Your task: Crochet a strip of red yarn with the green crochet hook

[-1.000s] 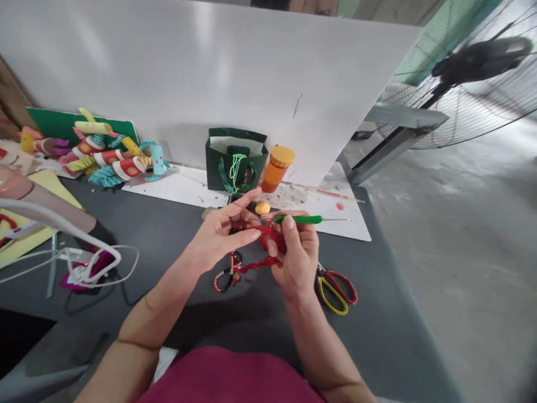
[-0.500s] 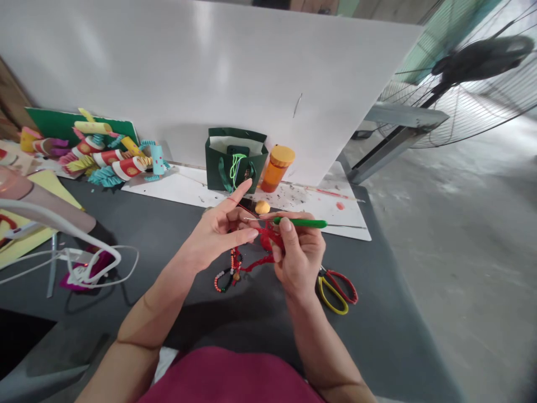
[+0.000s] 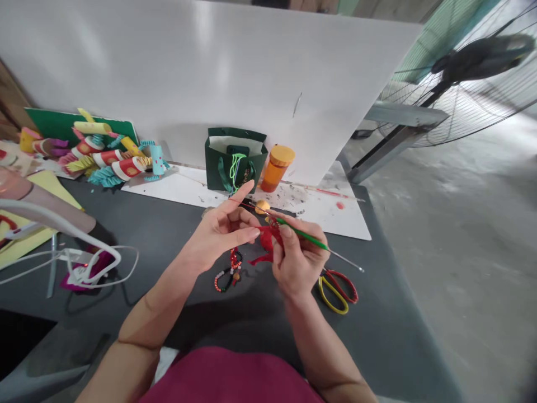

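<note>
My right hand [image 3: 298, 260] is shut on a green-handled crochet hook [image 3: 304, 235], whose steel shaft points down to the right, and it also pinches a red crocheted piece [image 3: 267, 239]. My left hand [image 3: 222, 229] is close beside it, with its index finger raised and a strand of red yarn [image 3: 247, 204] running across that finger toward the hook. A short string of dark and red beads [image 3: 229, 274] lies on the grey table [image 3: 168, 212] below my left hand, apart from both hands.
Red-and-yellow scissors [image 3: 335, 291] lie by my right hand. Behind stand a green paper bag [image 3: 235, 165], an orange bottle [image 3: 277, 168] and a small yellow ball [image 3: 262, 207] on a stained white sheet [image 3: 319, 210]. Paper crafts sit at left, with white cable [image 3: 92, 266] and a floor fan [image 3: 461, 95] at right.
The hook has tilted from nearly level to pointing down-right. My left index finger has risen, drawing the yarn taut, and the red piece has shifted up, away from the beads.
</note>
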Available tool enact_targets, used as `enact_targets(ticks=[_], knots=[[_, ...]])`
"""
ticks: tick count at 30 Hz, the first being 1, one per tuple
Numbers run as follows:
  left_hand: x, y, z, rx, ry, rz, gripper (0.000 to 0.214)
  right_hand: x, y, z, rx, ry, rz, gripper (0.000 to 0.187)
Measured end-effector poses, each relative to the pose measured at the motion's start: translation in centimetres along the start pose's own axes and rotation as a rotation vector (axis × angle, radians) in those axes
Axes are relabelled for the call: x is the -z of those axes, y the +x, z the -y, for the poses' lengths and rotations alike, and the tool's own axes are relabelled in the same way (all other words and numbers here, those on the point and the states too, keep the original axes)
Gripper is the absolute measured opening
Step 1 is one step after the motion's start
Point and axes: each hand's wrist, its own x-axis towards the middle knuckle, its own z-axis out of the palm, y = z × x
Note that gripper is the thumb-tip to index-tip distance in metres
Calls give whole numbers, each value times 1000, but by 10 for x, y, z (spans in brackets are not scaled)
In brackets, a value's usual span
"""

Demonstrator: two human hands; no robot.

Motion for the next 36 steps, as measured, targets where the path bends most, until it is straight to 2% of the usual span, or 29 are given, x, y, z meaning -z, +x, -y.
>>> enact_targets(ticks=[3, 8, 14, 36], knots=[[-1, -1, 0, -13, 6, 1, 83, 0, 6, 6, -148, 101, 12, 2], [-1, 0, 0, -51, 17, -2, 76, 3, 10, 11, -262, 79, 39, 14], [2, -1, -2, -57, 62, -32, 76, 5, 11, 14, -248, 16, 27, 22], [1, -1, -3, -57, 33, -34, 70, 5, 11, 15, -224, -51, 23, 25]])
